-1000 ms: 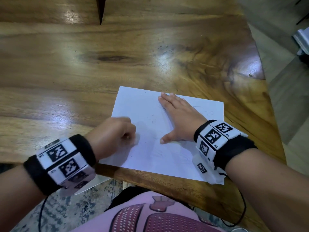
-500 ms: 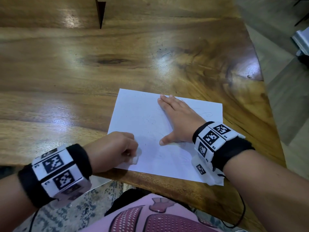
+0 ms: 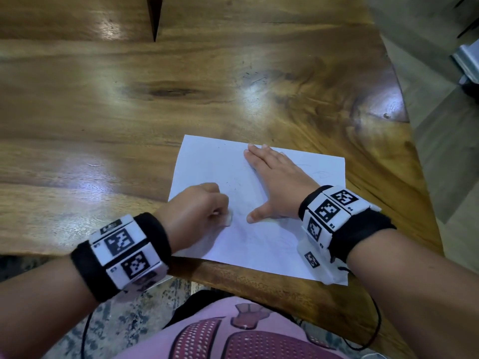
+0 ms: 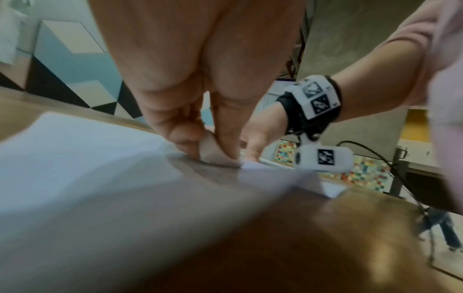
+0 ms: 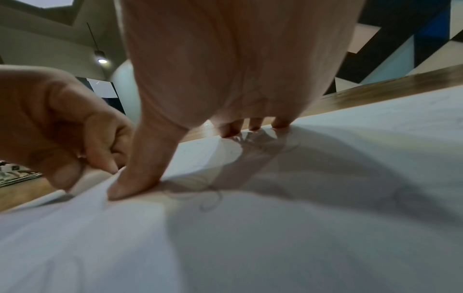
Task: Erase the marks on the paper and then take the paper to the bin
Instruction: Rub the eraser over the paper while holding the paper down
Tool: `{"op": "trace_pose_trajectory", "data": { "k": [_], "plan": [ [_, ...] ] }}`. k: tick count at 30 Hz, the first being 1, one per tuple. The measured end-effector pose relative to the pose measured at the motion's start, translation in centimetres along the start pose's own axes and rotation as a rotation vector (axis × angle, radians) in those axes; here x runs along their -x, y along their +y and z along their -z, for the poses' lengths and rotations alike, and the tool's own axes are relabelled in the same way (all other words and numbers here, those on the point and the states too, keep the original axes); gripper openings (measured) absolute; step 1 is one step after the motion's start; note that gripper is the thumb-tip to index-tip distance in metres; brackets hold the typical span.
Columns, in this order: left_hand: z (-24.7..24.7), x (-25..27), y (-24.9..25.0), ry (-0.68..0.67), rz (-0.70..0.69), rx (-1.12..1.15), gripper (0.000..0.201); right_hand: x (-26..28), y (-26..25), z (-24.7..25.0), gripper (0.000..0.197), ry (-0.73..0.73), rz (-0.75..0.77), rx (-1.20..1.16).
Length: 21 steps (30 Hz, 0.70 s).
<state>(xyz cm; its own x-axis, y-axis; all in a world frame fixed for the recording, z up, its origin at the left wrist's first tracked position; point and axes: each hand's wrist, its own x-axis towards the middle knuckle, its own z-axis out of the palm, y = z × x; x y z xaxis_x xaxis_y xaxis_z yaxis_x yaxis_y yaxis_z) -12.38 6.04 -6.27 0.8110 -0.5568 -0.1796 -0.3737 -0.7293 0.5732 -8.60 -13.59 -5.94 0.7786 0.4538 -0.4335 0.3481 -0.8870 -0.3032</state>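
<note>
The left hand's grip (image 3: 197, 211) is a curled fist pinching a small pale eraser (image 3: 228, 218) between thumb and fingertips, its lower end pressed onto the paper (image 3: 207, 161) near the sheet's left edge. The right hand (image 3: 274, 182) lies flat on the sheet, fingers straight and together pointing to the far side, thumb spread out to the left toward the eraser. Both wrists wear black bands with white marker blocks. The left wrist view shows the eraser (image 4: 213, 152) close, wedged under the thumb and touching the sheet, which the head view barely shows. The right wrist view shows faint pencil loops (image 5: 210, 198) just beside the right thumb. The paper lies on the wooden tabletop (image 3: 129, 112) at its near edge, its near right corner overhanging slightly, under both hands.
</note>
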Motion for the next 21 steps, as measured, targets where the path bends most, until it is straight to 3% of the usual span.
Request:
{"op": "trace_pose_trajectory", "data": {
  "k": [2, 5, 13, 15, 19, 21],
  "plan": [
    [-0.5, 1.1, 0.1, -0.062, -0.011, 0.033, 0.019, 0.0, 0.0, -0.1, 0.126, -0.002, 0.001, -0.006],
    [-0.2, 2.9, -0.1, -0.258, 0.035, 0.055, 0.014, 0.0, 0.1, -0.1, 0.126, 0.002, 0.003, -0.014],
    [0.1, -0.9, 0.9, 0.003, 0.035, 0.014, 0.009, 0.1, 0.0, 0.0, 0.126, -0.003, 0.002, -0.003],
    [-0.5, -0.1, 0.8, -0.03, 0.001, 0.024, 0.015, 0.1, 0.0, 0.0, 0.125, -0.003, 0.002, -0.01],
    [-0.6, 2.9, 1.1, -0.313, 0.005, 0.06, 0.013, 0.1, 0.1, 0.0, 0.126, -0.005, 0.007, -0.014],
    [0.2, 1.6, 1.1, -0.217, 0.007, 0.06, 0.01, 0.1, 0.1, 0.0, 0.126, -0.003, 0.008, -0.009]
  ]
}}
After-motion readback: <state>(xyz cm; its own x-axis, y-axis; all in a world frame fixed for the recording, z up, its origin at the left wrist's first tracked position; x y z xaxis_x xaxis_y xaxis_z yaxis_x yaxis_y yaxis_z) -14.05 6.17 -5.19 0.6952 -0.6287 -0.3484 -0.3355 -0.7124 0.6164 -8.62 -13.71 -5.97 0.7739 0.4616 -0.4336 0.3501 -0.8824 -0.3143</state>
